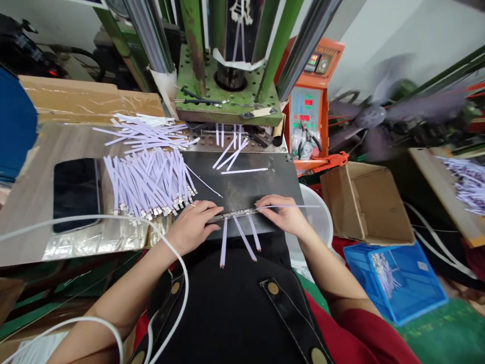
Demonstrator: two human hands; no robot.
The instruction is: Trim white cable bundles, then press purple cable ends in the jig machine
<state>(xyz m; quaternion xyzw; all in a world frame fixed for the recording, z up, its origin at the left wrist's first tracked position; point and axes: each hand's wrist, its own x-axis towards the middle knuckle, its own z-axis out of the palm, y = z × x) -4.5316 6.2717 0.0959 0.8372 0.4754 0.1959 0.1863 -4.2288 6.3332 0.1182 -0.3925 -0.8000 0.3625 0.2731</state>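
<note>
A narrow metal strip-shaped fixture [238, 213] lies crosswise at the front edge of the black plate. My left hand [195, 222] grips its left end, thumb below and fingers above. At the opposite end, my right hand [282, 215] pinches a lavender flat cable [303, 206] whose length points off to the right; its inner end is hidden by the fingers. Several lavender cables are seated in the fixture, and one of them [245, 238] hangs toward my apron. Left of my left hand is a dense pile of lavender cables with metal connectors [151, 182].
A green press [227, 106] stands ahead, with loose cables [244, 171] on the black plate [204, 167] before it. A phone [77, 194] lies at left. An orange control box [306, 111], a cardboard box [379, 202], a blue crate [417, 283] and a blurred fan [373, 117] are at right.
</note>
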